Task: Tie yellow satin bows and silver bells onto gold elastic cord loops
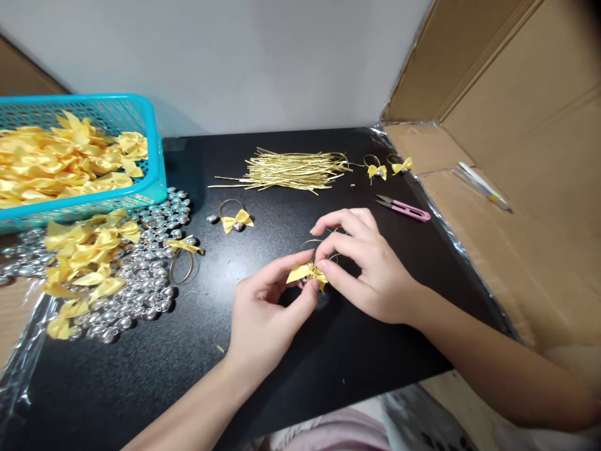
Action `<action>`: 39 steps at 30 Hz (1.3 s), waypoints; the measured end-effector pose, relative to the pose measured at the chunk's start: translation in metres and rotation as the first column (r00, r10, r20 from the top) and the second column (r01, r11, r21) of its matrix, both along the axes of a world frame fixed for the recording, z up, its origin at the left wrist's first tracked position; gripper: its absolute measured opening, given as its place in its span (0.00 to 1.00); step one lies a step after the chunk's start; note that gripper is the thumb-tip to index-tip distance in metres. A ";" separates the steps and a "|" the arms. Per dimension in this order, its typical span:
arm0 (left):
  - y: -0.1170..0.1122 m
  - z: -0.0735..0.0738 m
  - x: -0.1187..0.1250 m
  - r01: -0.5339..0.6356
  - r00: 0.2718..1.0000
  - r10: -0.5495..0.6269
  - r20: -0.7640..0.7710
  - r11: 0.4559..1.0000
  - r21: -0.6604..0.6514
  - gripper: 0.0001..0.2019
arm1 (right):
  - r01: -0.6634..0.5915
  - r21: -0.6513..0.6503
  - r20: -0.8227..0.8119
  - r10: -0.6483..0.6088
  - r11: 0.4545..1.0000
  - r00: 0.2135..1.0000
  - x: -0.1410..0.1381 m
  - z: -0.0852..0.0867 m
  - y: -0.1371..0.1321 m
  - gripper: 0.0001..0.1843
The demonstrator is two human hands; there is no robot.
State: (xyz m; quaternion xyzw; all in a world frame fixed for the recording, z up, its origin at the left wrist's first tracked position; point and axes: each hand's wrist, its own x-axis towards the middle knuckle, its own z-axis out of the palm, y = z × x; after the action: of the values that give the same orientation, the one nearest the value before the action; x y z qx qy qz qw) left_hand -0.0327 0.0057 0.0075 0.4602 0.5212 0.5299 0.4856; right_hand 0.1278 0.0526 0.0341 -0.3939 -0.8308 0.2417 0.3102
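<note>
A yellow ribbon bow (305, 272) is pinched between the thumb and forefinger of my left hand (263, 316), low over the black table. Thumb and fingertips of my right hand (375, 272) close on the bow's right side, where thin gold twist tie (310, 242) loops out. What exactly the right fingertips grip is partly hidden. Left of my hands lies a finished-looking bow (237, 220) with a silver bell and a gold loop, beside a loose silver bell (212, 219). Another looped bow (184, 247) is by the bell pile.
A blue basket (157, 156) of yellow bows stands at left. Silver bells (141, 300) and loose bows (94, 250) lie before it. Gold twist ties (291, 170) are heaped at the back. Two looped bows (377, 171), pink thread snips (404, 208) and a white tool (483, 185) are at right.
</note>
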 end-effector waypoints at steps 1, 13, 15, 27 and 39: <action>0.000 0.000 0.000 -0.003 1.000 0.003 -0.009 1.000 0.003 0.13 | -0.012 -0.040 -0.013 0.012 0.999 1.000 0.000 0.001 -0.001 0.06; 0.001 -0.007 -0.002 -0.026 0.996 0.031 -0.086 0.998 0.056 0.12 | -0.262 -0.404 -0.275 0.157 0.877 0.949 0.011 0.018 -0.004 0.08; 0.002 -0.008 -0.002 -0.025 0.994 0.032 -0.109 0.998 0.060 0.11 | -0.305 -0.446 -0.349 0.150 0.842 0.925 0.015 0.019 -0.003 0.10; 0.009 -0.014 -0.010 -0.021 0.932 0.061 -0.357 0.993 0.116 0.07 | -0.491 -0.377 -0.720 0.085 0.785 0.689 0.036 0.034 0.008 0.12; 0.013 -0.010 -0.009 -0.018 0.997 0.017 -0.073 1.000 -0.019 0.07 | -0.428 -0.129 -0.624 0.262 0.894 0.736 0.064 0.044 0.011 0.18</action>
State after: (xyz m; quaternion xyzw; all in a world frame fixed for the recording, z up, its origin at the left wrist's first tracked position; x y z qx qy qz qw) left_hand -0.0416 0.0190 -0.0021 0.4698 0.5477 0.5119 0.4662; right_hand 0.1922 0.0640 0.0776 -0.1736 -0.7111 0.5142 0.4470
